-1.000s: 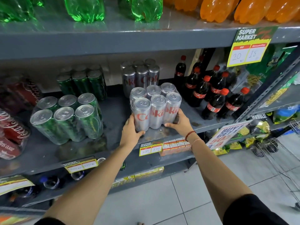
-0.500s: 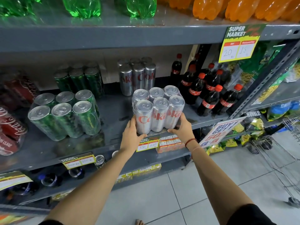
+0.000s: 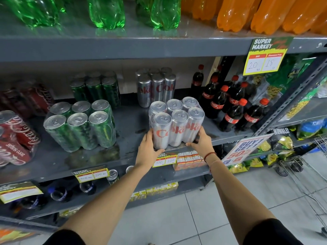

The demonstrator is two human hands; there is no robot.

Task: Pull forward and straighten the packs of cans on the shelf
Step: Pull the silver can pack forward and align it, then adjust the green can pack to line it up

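Note:
A shrink-wrapped pack of silver cola cans (image 3: 177,122) stands at the front edge of the grey middle shelf (image 3: 99,158). My left hand (image 3: 148,147) grips its lower left corner and my right hand (image 3: 201,140) grips its lower right corner. A second silver pack (image 3: 155,87) stands at the back of the shelf behind it. Left of it, a green can pack (image 3: 79,124) sits near the front, slightly turned, with another green pack (image 3: 97,87) behind. Red cola packs (image 3: 16,135) lie at the far left.
Small dark cola bottles (image 3: 231,106) stand just right of the silver pack. Green and orange large bottles (image 3: 159,13) fill the shelf above. Price tags (image 3: 164,160) hang on the shelf edge. A promo sign (image 3: 246,149) and a wire trolley (image 3: 304,174) are at the right.
Both hands have kept hold of the silver pack and drawn it forward to the shelf's front edge, its face turning a little squarer to me.

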